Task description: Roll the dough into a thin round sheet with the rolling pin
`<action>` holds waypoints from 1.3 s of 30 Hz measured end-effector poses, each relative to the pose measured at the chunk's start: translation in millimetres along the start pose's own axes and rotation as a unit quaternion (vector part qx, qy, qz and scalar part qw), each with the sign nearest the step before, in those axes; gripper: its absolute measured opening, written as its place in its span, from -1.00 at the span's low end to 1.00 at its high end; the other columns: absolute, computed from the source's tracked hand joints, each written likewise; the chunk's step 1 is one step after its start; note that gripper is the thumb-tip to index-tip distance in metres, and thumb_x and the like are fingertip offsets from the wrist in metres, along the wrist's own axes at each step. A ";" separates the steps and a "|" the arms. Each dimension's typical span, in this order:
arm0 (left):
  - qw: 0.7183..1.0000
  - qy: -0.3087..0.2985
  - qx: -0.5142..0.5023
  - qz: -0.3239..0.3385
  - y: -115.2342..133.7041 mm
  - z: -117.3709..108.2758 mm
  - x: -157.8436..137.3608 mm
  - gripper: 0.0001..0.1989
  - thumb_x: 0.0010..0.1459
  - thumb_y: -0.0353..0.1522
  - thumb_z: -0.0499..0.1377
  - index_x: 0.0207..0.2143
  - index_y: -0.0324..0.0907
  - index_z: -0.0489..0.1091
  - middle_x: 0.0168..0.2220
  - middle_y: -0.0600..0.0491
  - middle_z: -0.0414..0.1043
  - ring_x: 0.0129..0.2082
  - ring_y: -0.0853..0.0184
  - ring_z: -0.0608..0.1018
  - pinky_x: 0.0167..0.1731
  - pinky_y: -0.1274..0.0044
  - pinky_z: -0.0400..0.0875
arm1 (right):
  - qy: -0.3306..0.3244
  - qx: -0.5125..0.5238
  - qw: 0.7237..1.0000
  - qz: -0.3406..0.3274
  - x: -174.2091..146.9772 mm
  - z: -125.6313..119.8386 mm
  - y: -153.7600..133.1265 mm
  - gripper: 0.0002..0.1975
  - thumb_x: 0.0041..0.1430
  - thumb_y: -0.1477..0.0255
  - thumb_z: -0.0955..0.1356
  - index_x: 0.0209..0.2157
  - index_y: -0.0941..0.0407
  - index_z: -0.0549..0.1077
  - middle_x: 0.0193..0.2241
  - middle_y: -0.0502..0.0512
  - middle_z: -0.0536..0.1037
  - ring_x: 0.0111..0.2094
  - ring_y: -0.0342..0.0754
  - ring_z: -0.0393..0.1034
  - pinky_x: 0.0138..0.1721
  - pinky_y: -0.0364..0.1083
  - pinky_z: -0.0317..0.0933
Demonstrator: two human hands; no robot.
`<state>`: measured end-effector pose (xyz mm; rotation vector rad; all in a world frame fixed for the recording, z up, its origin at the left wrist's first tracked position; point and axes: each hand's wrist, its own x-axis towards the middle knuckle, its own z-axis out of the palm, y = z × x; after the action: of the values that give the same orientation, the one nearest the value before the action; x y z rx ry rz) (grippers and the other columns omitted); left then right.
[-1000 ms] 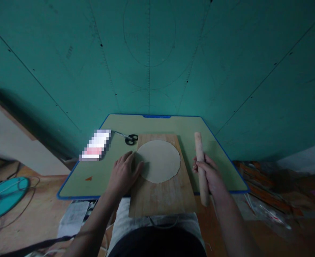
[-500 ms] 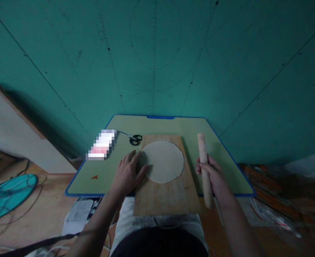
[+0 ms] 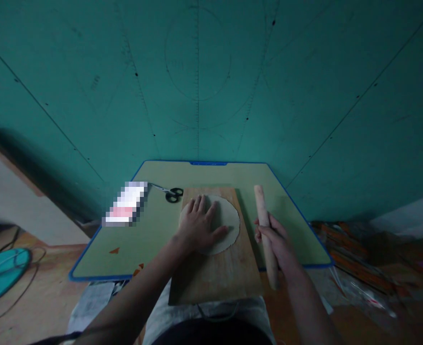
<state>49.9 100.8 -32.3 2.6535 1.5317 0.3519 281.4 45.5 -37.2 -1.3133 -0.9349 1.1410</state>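
A thin round sheet of dough (image 3: 229,225) lies on a wooden board (image 3: 215,282). My left hand (image 3: 199,223) rests flat over the left part of the dough, fingers spread, hiding that side of it. Off the board's right edge, my right hand (image 3: 274,235) is wrapped round the middle of a wooden rolling pin (image 3: 265,220), which stands at a slant with its far end over the table.
The board sits on a small blue-edged table (image 3: 135,249) against a green wall (image 3: 197,110). Black-handled scissors (image 3: 173,194) lie left of the board, near a pixelated bright object (image 3: 125,203). A turquoise round item (image 3: 5,275) and cables are on the floor at left.
My left hand has moved right, from the dough's left edge onto its surface. My right hand still holds the rolling pin. The whole view has shifted a little.
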 end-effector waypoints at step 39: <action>0.993 -0.037 -0.034 0.102 33.2 0.8 -9.7 -0.13 0.28 0.14 -0.07 0.34 -0.37 0.12 0.39 -0.38 0.01 0.41 -0.18 0.03 0.31 0.01 -0.03 | -0.019 -0.049 0.998 -0.025 -2.7 2.5 0.8 -0.80 -0.05 0.31 0.41 -0.33 0.07 0.48 -0.64 -0.11 0.38 -0.60 -0.12 0.25 -0.54 -0.12 0.14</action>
<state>73.5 75.7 -29.3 2.7424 1.2081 0.3046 278.3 43.4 -37.6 -1.3442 -1.0577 1.0972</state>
